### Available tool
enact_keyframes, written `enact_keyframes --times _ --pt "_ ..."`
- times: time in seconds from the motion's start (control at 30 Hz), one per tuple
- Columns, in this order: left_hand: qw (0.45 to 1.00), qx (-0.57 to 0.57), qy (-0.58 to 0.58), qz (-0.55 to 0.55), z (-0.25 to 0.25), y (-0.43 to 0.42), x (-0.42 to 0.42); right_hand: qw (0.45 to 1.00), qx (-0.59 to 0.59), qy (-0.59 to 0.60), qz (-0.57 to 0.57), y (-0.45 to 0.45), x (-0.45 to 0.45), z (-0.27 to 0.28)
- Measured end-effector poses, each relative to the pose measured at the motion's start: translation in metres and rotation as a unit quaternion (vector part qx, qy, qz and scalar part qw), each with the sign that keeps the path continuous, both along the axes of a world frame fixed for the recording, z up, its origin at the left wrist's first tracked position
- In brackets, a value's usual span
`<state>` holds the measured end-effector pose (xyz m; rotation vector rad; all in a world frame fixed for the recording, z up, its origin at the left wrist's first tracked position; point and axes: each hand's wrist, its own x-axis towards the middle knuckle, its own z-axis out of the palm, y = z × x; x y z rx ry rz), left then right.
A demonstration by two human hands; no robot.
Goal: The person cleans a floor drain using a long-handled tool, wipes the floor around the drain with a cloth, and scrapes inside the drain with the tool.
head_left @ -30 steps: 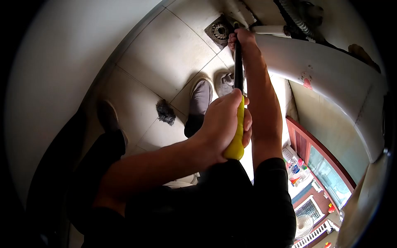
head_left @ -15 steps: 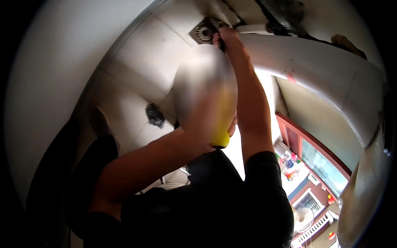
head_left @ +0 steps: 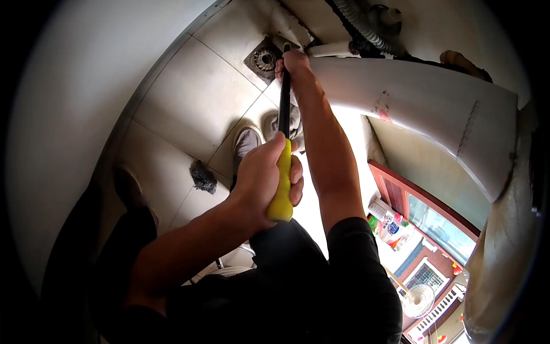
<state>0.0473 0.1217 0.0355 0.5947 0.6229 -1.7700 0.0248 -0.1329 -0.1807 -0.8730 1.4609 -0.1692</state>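
Observation:
A long black pole (head_left: 285, 97) with a bulging yellow grip (head_left: 282, 183) runs from the middle of the view toward the floor drain. My left hand (head_left: 264, 172) is closed round the yellow grip, thumb lying along it. Farther down the pole, my right hand (head_left: 291, 64) is wrapped round the black part, close to its far end. Beside that hand is the square, dirty floor drain (head_left: 264, 59) with a round grate. I cannot make out whether the pole's tip touches anything.
A white curved fixture (head_left: 418, 109) lies right of my right arm. A corrugated hose (head_left: 358, 20) and a white pipe (head_left: 331, 50) run behind it. A dark scouring clump (head_left: 203, 176) lies on the tiles near several shoes (head_left: 247, 140). A red-framed window (head_left: 435, 212) stands at right.
The whole view has shifted, with the drain and fixture now lower and farther left. A blur over the middle is gone, showing the pole and my left hand. Both hands stay in similar places.

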Motion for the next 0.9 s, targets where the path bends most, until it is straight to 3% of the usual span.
enact_keyframes --times 0.2,0.23,0.3,0.4,0.5,0.67,0.7,0.73,0.83,0.9 --pt "1.0 -0.007 -0.029 -0.002 -0.013 0.019 -0.014 0.996 -0.064 -0.004 0.063 0.026 -0.002 0.006" --pt "0.999 -0.015 -0.035 0.002 -0.013 0.016 -0.017 0.991 -0.067 -0.015 0.118 0.017 -0.002 -0.001" --pt "1.0 -0.006 -0.03 0.005 -0.009 0.014 -0.022 0.996 -0.064 -0.022 0.063 0.012 -0.005 -0.003" --pt "1.0 -0.019 -0.013 0.009 -0.01 0.025 -0.03 0.992 -0.09 0.046 0.075 0.034 -0.004 0.009" --pt "0.999 -0.023 -0.036 0.019 -0.018 0.014 -0.026 0.989 -0.091 -0.028 0.117 0.01 -0.003 -0.008" --pt "1.0 -0.009 0.006 0.025 -0.009 0.013 -0.027 0.977 -0.099 0.079 0.174 0.017 0.003 0.0" --pt "0.999 -0.017 0.004 0.029 -0.014 0.017 -0.031 0.983 -0.088 0.074 0.146 0.022 0.005 0.006" --pt "0.999 -0.009 0.001 0.032 -0.012 0.015 -0.029 0.965 -0.104 0.097 0.218 0.015 0.01 0.003" --pt "0.999 -0.015 -0.001 0.034 -0.008 0.002 -0.029 0.983 -0.082 0.07 0.151 0.011 0.006 0.018" --pt "1.0 0.003 -0.016 0.017 -0.005 0.005 -0.033 0.97 -0.107 0.091 0.198 0.013 0.001 0.01"
